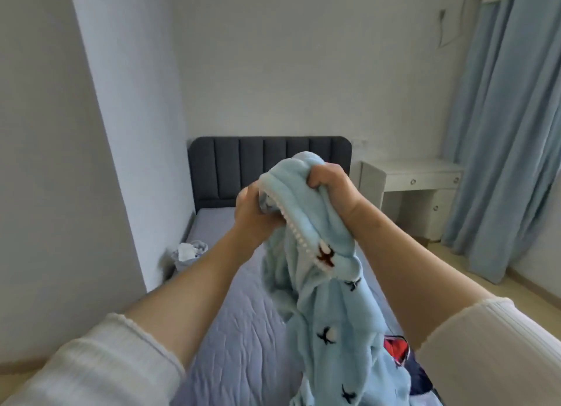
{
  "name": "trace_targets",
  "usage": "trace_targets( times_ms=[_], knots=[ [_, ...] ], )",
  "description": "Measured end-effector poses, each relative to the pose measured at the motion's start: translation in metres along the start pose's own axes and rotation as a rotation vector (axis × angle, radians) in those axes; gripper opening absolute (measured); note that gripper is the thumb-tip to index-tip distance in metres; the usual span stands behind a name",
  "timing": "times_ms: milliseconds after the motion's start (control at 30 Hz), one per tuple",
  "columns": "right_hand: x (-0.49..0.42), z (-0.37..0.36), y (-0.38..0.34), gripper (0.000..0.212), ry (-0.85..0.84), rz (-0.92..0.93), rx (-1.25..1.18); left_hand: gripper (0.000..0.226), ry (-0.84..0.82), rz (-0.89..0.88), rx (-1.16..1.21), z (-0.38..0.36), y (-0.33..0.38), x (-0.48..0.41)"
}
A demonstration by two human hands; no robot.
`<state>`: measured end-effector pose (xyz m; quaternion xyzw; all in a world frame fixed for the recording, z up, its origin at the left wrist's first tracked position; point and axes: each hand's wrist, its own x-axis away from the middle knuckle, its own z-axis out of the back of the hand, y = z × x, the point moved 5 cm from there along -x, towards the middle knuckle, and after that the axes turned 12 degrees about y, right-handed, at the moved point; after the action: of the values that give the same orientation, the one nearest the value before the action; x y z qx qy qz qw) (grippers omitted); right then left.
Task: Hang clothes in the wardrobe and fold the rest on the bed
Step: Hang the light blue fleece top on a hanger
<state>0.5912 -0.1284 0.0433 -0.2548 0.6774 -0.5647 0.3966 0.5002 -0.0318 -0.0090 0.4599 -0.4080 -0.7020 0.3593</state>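
Bed (236, 329) below; left hand (253, 220) & right hand (329, 187) both clench blue fleece garment (321, 284), held aloft. Sorting step; next prob needs its shoulders found.

Both hands are raised above the bed (243, 345). The left hand (252, 220) and right hand (331, 187) each grip the bunched top of a light-blue fleece garment (321, 299), white zip teeth showing. It hangs toward the bed's near right corner, where a red-and-navy item (397, 349) lies. A basket (189, 254) sits at the left edge.
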Motion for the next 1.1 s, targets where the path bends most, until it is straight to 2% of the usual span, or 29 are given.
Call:
trace_targets(
  times_ms=[33, 67, 133, 200, 267, 367, 433, 533, 667, 733, 800, 833, 933, 1000, 1100],
  knots=[
    [0.003, -0.021, -0.012, 0.015, -0.057, -0.004, -0.012, 0.018, 0.000, -0.005, -0.029, 0.025, 0.005, 0.000],
    [0.006, -0.040, -0.021, 0.014, -0.100, -0.009, -0.028, 0.009, -0.014, -0.004, -0.079, 0.049, 0.007, 0.001],
    [0.010, -0.074, -0.029, 0.014, -0.136, -0.031, -0.057, 0.008, 0.033, 0.022, -0.130, 0.096, 0.006, 0.002],
    [0.010, -0.104, -0.027, 0.011, -0.150, -0.035, -0.053, 0.007, 0.159, 0.019, -0.143, 0.144, 0.007, 0.003],
    [0.008, -0.134, -0.018, 0.002, -0.141, -0.013, 0.014, 0.013, 0.312, 0.057, -0.161, 0.190, 0.002, 0.006],
    [0.007, -0.185, -0.003, 0.008, -0.178, 0.040, 0.149, 0.020, 0.589, 0.167, -0.108, 0.257, -0.010, 0.015],
    [0.013, -0.226, 0.009, 0.014, -0.247, 0.047, 0.236, 0.019, 0.717, 0.216, -0.050, 0.295, -0.016, 0.025],
    [0.038, -0.292, 0.029, 0.009, -0.446, 0.011, 0.232, 0.013, 0.852, 0.274, -0.015, 0.347, -0.028, 0.042],
    [0.094, -0.370, 0.048, 0.049, -0.877, -0.048, -0.085, 0.013, 1.019, 0.335, -0.071, 0.413, -0.048, 0.071],
    [0.120, -0.405, 0.055, 0.057, -1.040, -0.036, -0.118, 0.012, 1.065, 0.381, -0.115, 0.440, -0.056, 0.089],
    [0.141, -0.442, 0.061, 0.060, -1.110, -0.038, -0.079, 0.010, 1.109, 0.426, -0.156, 0.468, -0.061, 0.110],
    [0.149, -0.460, 0.062, 0.057, -1.125, -0.022, -0.041, 0.010, 1.136, 0.445, -0.166, 0.483, -0.062, 0.122],
    [0.175, -0.511, 0.061, 0.028, -1.093, 0.052, 0.056, 0.010, 1.222, 0.458, -0.149, 0.528, -0.059, 0.166],
    [0.197, -0.544, 0.058, 0.023, -1.041, 0.035, 0.025, 0.020, 1.270, 0.451, -0.213, 0.562, -0.054, 0.199],
    [0.233, -0.591, 0.045, 0.018, -0.969, 0.072, -0.046, 0.018, 1.259, 0.498, -0.585, 0.619, -0.049, 0.247]
  ],
)
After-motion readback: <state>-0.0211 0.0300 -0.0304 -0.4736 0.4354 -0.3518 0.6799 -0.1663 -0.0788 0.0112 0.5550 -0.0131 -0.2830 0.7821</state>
